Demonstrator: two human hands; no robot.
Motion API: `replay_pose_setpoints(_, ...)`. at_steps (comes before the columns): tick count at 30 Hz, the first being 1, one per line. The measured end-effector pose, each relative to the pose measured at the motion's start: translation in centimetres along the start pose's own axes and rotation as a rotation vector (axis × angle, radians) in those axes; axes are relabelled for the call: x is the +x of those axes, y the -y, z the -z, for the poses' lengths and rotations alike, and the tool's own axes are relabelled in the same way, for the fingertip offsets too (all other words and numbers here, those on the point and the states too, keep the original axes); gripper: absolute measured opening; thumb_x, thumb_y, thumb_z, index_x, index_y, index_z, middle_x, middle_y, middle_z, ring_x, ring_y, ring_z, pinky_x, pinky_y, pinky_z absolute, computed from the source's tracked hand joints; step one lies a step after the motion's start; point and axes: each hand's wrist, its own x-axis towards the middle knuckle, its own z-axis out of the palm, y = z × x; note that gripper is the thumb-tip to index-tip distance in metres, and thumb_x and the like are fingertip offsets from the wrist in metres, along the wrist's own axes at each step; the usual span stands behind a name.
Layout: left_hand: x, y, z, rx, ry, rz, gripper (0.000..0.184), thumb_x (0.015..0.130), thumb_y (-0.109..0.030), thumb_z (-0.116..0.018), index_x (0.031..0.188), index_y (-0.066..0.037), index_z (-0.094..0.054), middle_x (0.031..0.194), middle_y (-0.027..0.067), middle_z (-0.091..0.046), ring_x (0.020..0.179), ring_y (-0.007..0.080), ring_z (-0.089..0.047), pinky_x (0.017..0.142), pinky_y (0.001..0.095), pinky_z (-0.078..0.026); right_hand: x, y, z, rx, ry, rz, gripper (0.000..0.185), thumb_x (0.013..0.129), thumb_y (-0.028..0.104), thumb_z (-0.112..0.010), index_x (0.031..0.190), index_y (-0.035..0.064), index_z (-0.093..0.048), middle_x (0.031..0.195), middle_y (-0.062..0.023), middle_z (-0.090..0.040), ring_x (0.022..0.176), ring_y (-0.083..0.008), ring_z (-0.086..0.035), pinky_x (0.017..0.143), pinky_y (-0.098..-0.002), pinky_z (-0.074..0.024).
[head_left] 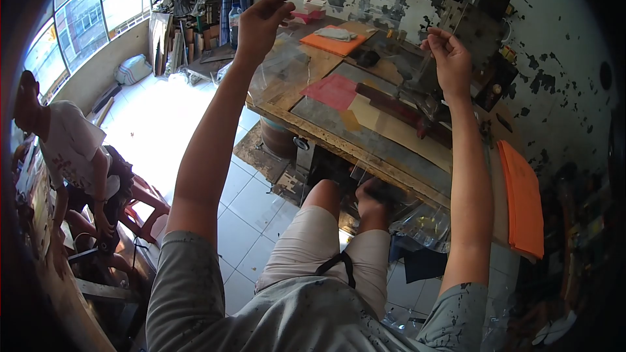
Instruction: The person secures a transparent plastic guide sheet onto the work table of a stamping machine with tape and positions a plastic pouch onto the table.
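Both hands are up and well apart, left hand (263, 21) and right hand (451, 60) each with fingers pinched on what looks like a clear plastic sheet (279, 73), held up over the counter (352, 150). Container-wise, there's a pink-and-white box (314, 5) toward the back, a bottle (235, 18) past the left hand, plus a pale sack (134, 69) by the window wall. Can't tell what's inside any of them tbh.
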Motion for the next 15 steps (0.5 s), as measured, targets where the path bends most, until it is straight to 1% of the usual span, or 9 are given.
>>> replay_pose_setpoints(15, -0.09, -0.19, -0.23, -0.008, 0.009, -0.001, 0.038, 0.092, -0.022, -0.077, 0.122, 0.000, -0.070, 0.096, 0.0061, -0.075, 0.079, 0.0085, -0.065, 0.075, 0.0245, -0.052, -0.20, -0.05, 0.22, -0.020, -0.010, 0.003, 0.026, 0.102, 0.015, -0.065, 0.119, -0.0046, -0.066, 0.094, -0.0056, -0.072, 0.088, -0.0109, -0.068, 0.085, -0.0257, -0.0549)
